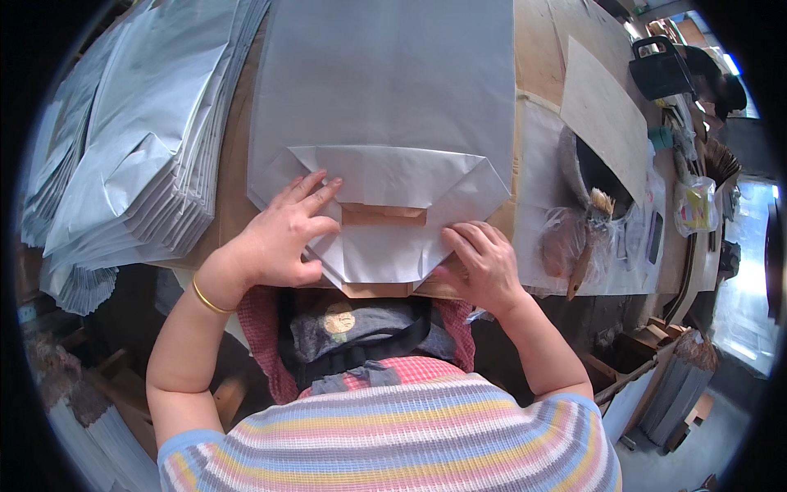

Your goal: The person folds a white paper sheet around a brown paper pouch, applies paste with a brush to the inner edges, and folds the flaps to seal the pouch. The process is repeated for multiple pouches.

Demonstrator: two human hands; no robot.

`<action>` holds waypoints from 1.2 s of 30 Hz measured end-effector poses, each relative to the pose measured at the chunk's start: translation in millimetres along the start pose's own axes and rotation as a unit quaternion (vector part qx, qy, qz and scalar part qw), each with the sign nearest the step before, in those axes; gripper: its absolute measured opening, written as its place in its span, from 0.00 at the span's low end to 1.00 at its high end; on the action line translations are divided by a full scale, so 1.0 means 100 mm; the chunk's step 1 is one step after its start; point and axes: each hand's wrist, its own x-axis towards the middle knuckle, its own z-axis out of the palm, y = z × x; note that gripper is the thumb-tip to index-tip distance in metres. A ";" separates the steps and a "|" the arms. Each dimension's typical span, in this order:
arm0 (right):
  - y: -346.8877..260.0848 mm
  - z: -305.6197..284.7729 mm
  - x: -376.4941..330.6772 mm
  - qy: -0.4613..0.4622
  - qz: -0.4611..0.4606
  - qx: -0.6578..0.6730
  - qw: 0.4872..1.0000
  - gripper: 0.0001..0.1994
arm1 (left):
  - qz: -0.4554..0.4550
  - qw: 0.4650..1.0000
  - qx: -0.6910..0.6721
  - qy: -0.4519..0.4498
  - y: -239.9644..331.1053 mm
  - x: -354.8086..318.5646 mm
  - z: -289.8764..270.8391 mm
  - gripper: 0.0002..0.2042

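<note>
A large white paper bag (385, 90) lies flat in front of me, its near end folded into a wide hexagon-like bottom with flaps. Brown card (384, 216) shows through the gap between the flaps, and a brown strip (377, 289) sticks out at the near edge. My left hand (283, 230) rests open on the left side of the folded bottom, fingers spread and thumb apart. On the right side, my right hand (484, 261) touches the slanting fold with bent fingertips, its thumb held away from them; nothing is gripped in it.
Stacks of similar white bags (156, 139) lie at the left. To the right are a cardboard sheet (602, 119), a brush (584, 254) beside plastic wrapping (561, 246), and a black jug-like container (660, 70). The worktable's near edge runs just before my body.
</note>
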 end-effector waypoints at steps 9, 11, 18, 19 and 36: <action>0.28 -0.04 0.32 0.055 0.069 0.120 0.989 0.05 | 0.008 0.977 -0.016 0.211 -0.20 0.06 0.20 0.06; 0.34 -0.06 0.49 0.069 0.059 0.166 0.982 0.06 | -0.060 0.970 -0.122 0.199 -0.22 0.21 0.10 0.07; 0.43 0.37 0.60 0.120 0.130 0.175 0.969 0.06 | -0.132 0.927 -0.067 0.345 -0.26 0.37 0.49 0.10; 0.41 0.39 0.59 0.125 0.128 0.157 0.971 0.07 | -0.137 0.926 -0.042 0.348 -0.24 0.37 0.52 0.09; -0.01 0.34 0.63 0.247 0.088 -0.021 0.965 0.13 | -0.123 0.933 0.176 0.288 0.09 0.27 0.47 0.20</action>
